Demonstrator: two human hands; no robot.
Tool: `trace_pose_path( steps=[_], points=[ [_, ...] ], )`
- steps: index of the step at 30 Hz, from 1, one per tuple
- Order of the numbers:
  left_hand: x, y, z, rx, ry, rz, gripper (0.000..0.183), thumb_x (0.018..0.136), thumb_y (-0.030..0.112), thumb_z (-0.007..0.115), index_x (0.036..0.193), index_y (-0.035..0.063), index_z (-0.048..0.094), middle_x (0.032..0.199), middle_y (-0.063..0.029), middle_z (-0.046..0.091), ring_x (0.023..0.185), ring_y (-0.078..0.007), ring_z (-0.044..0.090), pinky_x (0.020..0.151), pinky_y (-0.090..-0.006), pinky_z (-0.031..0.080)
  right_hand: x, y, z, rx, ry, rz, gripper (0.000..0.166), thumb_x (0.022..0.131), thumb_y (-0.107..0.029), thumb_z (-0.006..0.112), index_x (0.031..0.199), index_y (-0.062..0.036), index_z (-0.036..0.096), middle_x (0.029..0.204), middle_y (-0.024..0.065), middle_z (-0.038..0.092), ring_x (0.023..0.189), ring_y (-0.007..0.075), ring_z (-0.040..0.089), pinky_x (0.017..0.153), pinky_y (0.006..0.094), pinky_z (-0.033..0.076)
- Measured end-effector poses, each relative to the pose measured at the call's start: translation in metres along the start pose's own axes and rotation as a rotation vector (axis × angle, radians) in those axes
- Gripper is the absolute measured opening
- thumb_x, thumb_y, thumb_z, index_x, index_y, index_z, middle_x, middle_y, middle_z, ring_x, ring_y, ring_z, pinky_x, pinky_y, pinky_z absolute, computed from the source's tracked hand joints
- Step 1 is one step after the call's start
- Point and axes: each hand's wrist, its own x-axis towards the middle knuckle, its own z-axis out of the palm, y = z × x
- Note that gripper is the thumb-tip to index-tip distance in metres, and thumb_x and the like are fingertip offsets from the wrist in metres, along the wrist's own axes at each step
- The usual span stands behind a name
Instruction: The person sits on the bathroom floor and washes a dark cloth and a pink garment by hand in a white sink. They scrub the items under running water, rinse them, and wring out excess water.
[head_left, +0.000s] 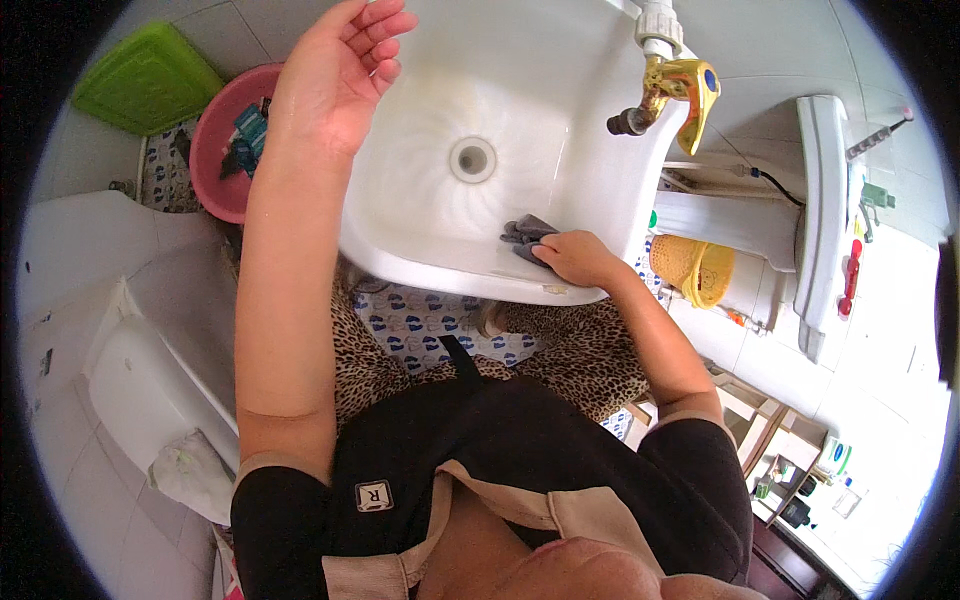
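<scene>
My right hand (577, 256) grips a wet-looking grey cloth (528, 231) against the near right inner wall of a white ceramic sink (420, 195). The cloth lies bunched ahead of my fingers. Over the sink's left rim my left hand (349, 71) is raised, palm in view, fingers loosely bent with nothing seen in them; its fingertips reach the top edge of the picture. A round drain (473, 160) sits in the middle of the basin. At the right rim is a gold-coloured tap (679, 86) with a dark, corroded-looking spout; no water runs from it.
Left of the sink are a pink basin (217, 161) holding several packets and a green plastic lid or board (146, 79). On the right stand a pedestal washbasin (821, 225) and a yellow bin (690, 266). A white bathroom fixture (150, 382) is at the lower left.
</scene>
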Motion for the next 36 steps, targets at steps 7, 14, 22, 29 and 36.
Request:
trace_pose_path(
  steps=[7, 14, 22, 29, 36],
  points=[
    [0.012, -0.003, -0.015, 0.039, -0.16, 0.057, 0.022, 0.093, 0.021, 0.058, 0.1, 0.0001, 0.061, 0.091, -0.0074, 0.064, 0.069, -0.011, 0.054, 0.061, -0.0223, 0.047, 0.045, -0.105, -0.009, 0.639, -0.163, -0.387, 0.047, 0.099, -0.043, 0.036, 0.112, -0.0023, 0.056, 0.115, 0.0205, 0.059, 0.108, 0.0308, 0.055, 0.097, 0.0403, 0.04],
    [-0.01, 0.008, -0.012, -0.001, -0.115, 0.093, 0.022, 0.092, 0.021, 0.059, 0.098, 0.0006, 0.06, 0.089, -0.0067, 0.062, 0.068, -0.0117, 0.053, 0.06, -0.0224, 0.046, 0.023, -0.091, -0.02, 0.704, -0.202, -0.392, 0.039, 0.098, -0.039, 0.047, 0.109, -0.0042, 0.06, 0.099, 0.0099, 0.063, 0.093, 0.0165, 0.056, 0.085, 0.0316, 0.044],
    [-0.012, 0.007, -0.021, 0.006, -0.043, 0.064, 0.024, 0.092, 0.026, 0.059, 0.094, 0.002, 0.061, 0.085, -0.0069, 0.063, 0.066, -0.0103, 0.052, 0.061, -0.0222, 0.045, 0.108, -0.122, 0.005, 1.007, -0.123, -0.321, 0.029, 0.089, -0.021, 0.064, 0.109, -0.0012, 0.06, 0.095, 0.0063, 0.06, 0.087, 0.0143, 0.055, 0.079, 0.0283, 0.045],
    [-0.022, 0.01, -0.02, 0.003, -0.042, 0.097, 0.024, 0.092, 0.027, 0.06, 0.092, 0.0032, 0.061, 0.083, -0.0065, 0.062, 0.065, -0.0104, 0.052, 0.06, -0.0229, 0.044, 0.185, -0.152, -0.075, 1.486, 0.477, -0.306, 0.024, 0.089, -0.012, 0.062, 0.108, 0.0014, 0.056, 0.097, 0.0075, 0.059, 0.09, 0.0175, 0.053, 0.081, 0.0321, 0.044],
    [-0.023, 0.009, -0.025, 0.045, 0.045, 0.11, 0.025, 0.091, 0.029, 0.061, 0.09, 0.0037, 0.061, 0.08, -0.0054, 0.061, 0.065, -0.0109, 0.051, 0.061, -0.023, 0.042, 0.208, -0.146, -0.052, 1.41, 0.521, -0.391, 0.034, 0.09, -0.018, 0.061, 0.117, 0.0012, 0.052, 0.109, 0.0104, 0.058, 0.097, 0.0184, 0.051, 0.086, 0.034, 0.043]
  ],
)
